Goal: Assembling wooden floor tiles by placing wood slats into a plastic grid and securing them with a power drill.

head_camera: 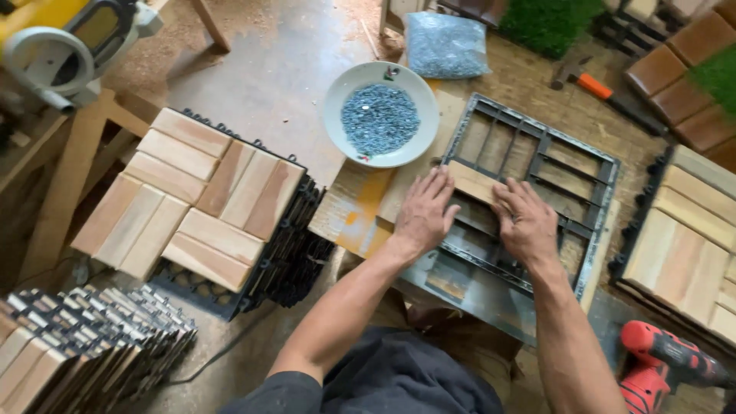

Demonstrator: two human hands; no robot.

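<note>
Both hands, left hand (424, 215) and right hand (525, 221), press flat, grip open, flanking the wooden slat (470, 182) between them.

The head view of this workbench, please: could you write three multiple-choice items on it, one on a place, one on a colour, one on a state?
1. Where is the white bowl of screws?
A. beyond the left hand
B. under the bench
C. on the drill

2. What colour is the drill?
A. green
B. red and black
C. white

3. What are both hands doing?
A. hanging free
B. gripping the hammer
C. pressing a wooden slat into the plastic grid frame

Key: 1 A, the bowl lies past the knuckles; 2 B, its body shows red; 3 C, the right hand also rests on the slat.
</note>
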